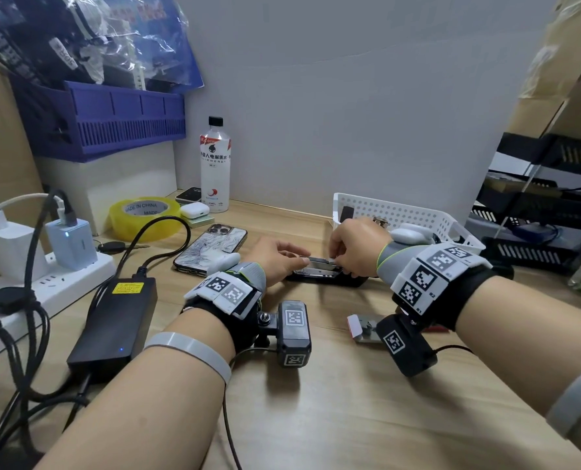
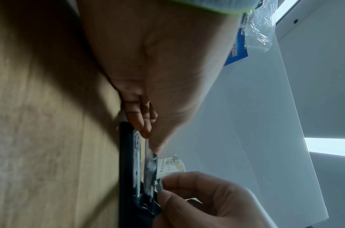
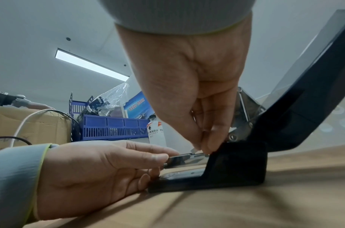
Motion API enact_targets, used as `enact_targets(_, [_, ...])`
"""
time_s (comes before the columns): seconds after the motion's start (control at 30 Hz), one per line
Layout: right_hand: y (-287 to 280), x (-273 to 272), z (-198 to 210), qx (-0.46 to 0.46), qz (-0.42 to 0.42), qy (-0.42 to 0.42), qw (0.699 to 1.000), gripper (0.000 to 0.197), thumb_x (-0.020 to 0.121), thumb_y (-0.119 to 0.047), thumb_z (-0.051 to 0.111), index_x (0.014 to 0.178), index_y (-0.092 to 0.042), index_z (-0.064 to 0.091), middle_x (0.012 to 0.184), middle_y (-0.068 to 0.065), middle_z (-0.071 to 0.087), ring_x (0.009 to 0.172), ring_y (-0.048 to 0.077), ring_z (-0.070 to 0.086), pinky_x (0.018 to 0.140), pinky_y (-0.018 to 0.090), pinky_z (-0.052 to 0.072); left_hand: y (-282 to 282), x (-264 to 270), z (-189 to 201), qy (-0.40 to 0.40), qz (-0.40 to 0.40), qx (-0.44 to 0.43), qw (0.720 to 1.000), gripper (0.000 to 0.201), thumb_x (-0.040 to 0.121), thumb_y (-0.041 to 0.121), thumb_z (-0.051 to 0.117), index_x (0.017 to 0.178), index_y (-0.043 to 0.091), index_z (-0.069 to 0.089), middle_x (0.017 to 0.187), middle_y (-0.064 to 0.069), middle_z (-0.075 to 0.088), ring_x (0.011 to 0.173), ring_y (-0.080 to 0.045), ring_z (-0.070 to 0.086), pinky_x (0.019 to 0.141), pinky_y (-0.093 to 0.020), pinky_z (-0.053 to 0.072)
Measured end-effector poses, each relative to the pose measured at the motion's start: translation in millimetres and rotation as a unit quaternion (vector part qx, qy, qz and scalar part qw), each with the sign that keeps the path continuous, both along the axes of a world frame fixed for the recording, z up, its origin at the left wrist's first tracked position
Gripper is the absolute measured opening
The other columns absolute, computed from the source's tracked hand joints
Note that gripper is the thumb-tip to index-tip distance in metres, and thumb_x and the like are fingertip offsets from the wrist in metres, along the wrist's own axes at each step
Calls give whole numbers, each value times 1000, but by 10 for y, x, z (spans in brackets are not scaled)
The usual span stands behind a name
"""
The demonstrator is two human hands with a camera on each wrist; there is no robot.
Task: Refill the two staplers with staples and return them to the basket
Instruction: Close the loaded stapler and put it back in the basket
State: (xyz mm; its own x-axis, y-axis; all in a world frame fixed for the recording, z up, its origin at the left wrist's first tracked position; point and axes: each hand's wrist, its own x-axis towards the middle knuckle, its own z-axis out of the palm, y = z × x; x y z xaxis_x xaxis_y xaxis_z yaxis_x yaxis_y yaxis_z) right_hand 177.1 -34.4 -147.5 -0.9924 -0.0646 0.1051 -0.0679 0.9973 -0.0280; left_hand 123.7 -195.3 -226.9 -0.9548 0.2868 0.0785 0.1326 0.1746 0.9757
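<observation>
- Left hand [image 1: 278, 257]: thumb and fingertips pinch the front end of the metal staple channel [image 3: 184, 158] of the black stapler [image 3: 234, 163].
- Right hand [image 1: 357, 247]: fingertips pinch a small staple strip [image 2: 159, 184] at the channel's hinge end.
- Black stapler: flat on the wooden surface [image 1: 350, 418] between both hands, lid swung up.
- White basket [image 1: 418, 215]: just beyond the right hand.
- Second stapler [image 1: 363, 329]: nearer the person, beneath the right wrist.

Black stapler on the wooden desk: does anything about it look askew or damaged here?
Nothing stands out. The black stapler sits flat on the wooden desk, its lid swung open for loading; both hands work at its metal staple channel.
</observation>
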Motion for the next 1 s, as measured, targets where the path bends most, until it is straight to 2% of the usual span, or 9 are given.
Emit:
enact_targets(0.1, [-6, -12, -31, 0, -4, -6, 1000, 20, 84, -8, 65, 79, -26, 72, 81, 1, 75, 71, 23, 73, 74, 36, 62, 5, -25, -19, 4, 5, -10, 1000, 12, 80, 17, 79, 92, 18, 79, 81, -5, 66, 74, -16, 58, 73, -29, 49])
enact_targets(0.23, [-4, -6, -34, 5, -5, -4, 1000, 21, 83, -9, 64, 78, -27, 72, 73, -3, 67, 73, 23, 73, 75, 35, 62, 3, -25, -18, 7, 5, -18, 1000, 11, 80, 18, 79, 91, 18, 79, 83, -7, 65, 77, -17, 58, 80, -34, 52])
enact_targets(0.37, [10, 7, -16, -12, -4, -14, 1000, 17, 86, -9, 64, 83, -23, 73, 83, 1, 74, 75, 23, 73, 76, 37, 62, 0, -17, -11, 8, 6, -21, 1000, 12, 80, 19, 79, 92, 19, 79, 91, -11, 72, 80, -17, 62, 89, -38, 54])
enact_targets(0.43, [18, 7, -14, -20, -4, -15, 1000, 16, 88, -9, 64, 82, -24, 69, 85, 2, 74, 75, 23, 73, 76, 38, 62, 2, -12, -7, 9, 7, -21, 1000, 12, 80, 18, 79, 92, 19, 79, 92, -12, 72, 80, -17, 62, 90, -37, 54])
enact_targets(0.53, [22, 2, -22, -14, -4, -10, 1000, 19, 87, -9, 65, 78, -25, 67, 77, -1, 70, 74, 22, 73, 75, 37, 62, 2, -12, -6, 10, 8, -20, 1000, 11, 80, 18, 79, 91, 19, 79, 86, -7, 68, 79, -17, 61, 87, -36, 54])
enact_targets(0.77, [4, -6, -25, 2, -7, -10, 1000, 21, 83, -8, 65, 78, -27, 73, 62, -8, 61, 73, 22, 73, 76, 35, 61, -8, -13, -6, 15, 9, -28, 999, 13, 81, 17, 78, 94, 17, 78, 85, -5, 67, 78, -15, 60, 80, -30, 53])
enact_targets(0.83, [5, 2, -14, -7, -7, -13, 1000, 24, 83, -5, 63, 80, -27, 73, 67, -6, 65, 73, 22, 73, 77, 35, 62, -13, -9, -4, 14, 8, -27, 999, 13, 81, 17, 78, 94, 17, 78, 86, -6, 68, 78, -16, 61, 82, -32, 54])
enact_targets(0.9, [15, 23, 11, -27, -4, -18, 999, 27, 85, -3, 57, 86, -25, 74, 81, -2, 72, 73, 22, 73, 77, 35, 62, -11, -13, -2, 12, 5, -27, 1000, 14, 81, 17, 78, 95, 17, 78, 87, -6, 68, 79, -15, 61, 83, -32, 54])
enact_targets(1.0, [21, 71, 58, -55, 6, -23, 998, 35, 85, -1, 46, 84, -26, 71, 87, -4, 75, 65, 18, 70, 71, 34, 62, -5, -18, -5, 15, 4, -26, 1000, 13, 81, 17, 78, 94, 17, 78, 85, -6, 67, 77, -15, 59, 79, -30, 52])
